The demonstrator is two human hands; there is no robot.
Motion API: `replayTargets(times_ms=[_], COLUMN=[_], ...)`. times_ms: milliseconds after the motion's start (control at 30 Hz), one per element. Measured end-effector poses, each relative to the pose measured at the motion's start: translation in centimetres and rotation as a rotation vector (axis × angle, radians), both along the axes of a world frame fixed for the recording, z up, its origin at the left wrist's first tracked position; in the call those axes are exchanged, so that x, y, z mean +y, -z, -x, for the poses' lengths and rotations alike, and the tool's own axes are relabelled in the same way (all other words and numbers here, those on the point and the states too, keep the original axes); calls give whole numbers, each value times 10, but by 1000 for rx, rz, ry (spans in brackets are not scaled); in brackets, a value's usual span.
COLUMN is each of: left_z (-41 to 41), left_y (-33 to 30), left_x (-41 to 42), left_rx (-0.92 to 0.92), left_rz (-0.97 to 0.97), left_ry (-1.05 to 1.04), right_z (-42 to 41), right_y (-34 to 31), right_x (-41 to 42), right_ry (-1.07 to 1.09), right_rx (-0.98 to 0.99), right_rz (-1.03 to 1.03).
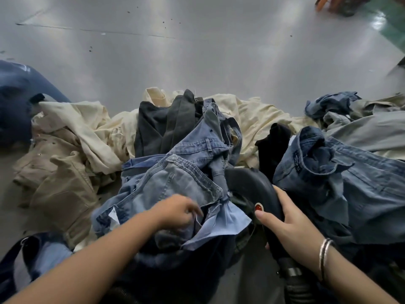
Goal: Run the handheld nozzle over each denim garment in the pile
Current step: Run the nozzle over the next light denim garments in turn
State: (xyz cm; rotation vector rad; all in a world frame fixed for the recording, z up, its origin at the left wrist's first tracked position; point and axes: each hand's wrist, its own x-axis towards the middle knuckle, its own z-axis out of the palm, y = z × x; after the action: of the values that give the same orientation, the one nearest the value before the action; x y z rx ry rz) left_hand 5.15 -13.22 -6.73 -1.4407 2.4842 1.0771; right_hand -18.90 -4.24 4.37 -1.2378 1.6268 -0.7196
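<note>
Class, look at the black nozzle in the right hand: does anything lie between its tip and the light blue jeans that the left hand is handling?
Nothing visible does. The nozzle, gripped by the right hand, points straight into the light blue jeans, which the left hand holds at the waistband; its tip meets the fabric.

The light was soft and cool where I worked, coming from overhead. It smeared pale streaks of glare across the grey floor point(197, 51), strongest toward one o'clock, where a bright patch gleamed on the green strip point(392, 27). The pile point(175, 150) lay evenly lit, with only shallow shadows in the folds; the dark cloth at six o'clock sank almost to black. My wide lens bent everything: the floor seams curved, and my forearms swelled toward the lower edge. My left hand point(175, 212) looked slightly smeared at the fingers. The blue cloth point(15, 102) at nine o'clock was blurred, and the corners were soft.
</note>
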Motion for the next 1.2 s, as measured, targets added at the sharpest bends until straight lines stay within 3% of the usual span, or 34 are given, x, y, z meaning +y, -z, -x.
replayTargets(times_ms=[67, 100, 167, 233, 433, 500, 567, 633, 667, 733, 800, 867, 1000, 1100, 1200], left_z=[-10, -18, -33, -44, -49, -45, -43, -43, -42, -39, -35, -36, -32, -18, -13], left_y=[-6, -8, -4, 8, -1, -8, -11, -17, -21, -39, -56, -70, -95, -102, -101], left_x=[-35, -54, -82, -96, -110, -105, -99, -91, -87, -75, -59, -39, 8, 39, 56], left_rx=[291, 335, 231, 109, 200, 193, 135, 236, 344, 620, 925, 1049, 976, 828, 910], left_rz=[219, 256, 117, -69, -188, -63, 191, 401, 405, 157, -287, -606, -910, -1003, -1034], left_ry=[-469, -671, -858, -861, -693, -562, -419, -385, -438, -680, -919, -1031, -1110, -1126, -1183], right_z=[-1, -1, -2, -4, -11, -14, -16, -16, -15, -14, -13, -15, -28, -38, -37], right_y=[3, 4, 3, 0, -6, -6, -5, -5, -5, -9, -15, -21, -27, -27, -28], right_x=[6, 7, 7, 4, -3, -2, 0, 2, 3, 3, 4, 7, 21, 30, 30], right_ry=[-2, -1, -16, -34, -75, -81, -75, -67, -68, -75, -81, -101, -160, -163, -113], right_rx=[-7, -12, -9, -8, -11, -14, -20, -31, -33, -40, -49, -65, -117, -196, -250], right_rz=[-6, 0, 14, 40, 122, 127, 124, 126, 129, 142, 160, 184, 231, 224, 204])
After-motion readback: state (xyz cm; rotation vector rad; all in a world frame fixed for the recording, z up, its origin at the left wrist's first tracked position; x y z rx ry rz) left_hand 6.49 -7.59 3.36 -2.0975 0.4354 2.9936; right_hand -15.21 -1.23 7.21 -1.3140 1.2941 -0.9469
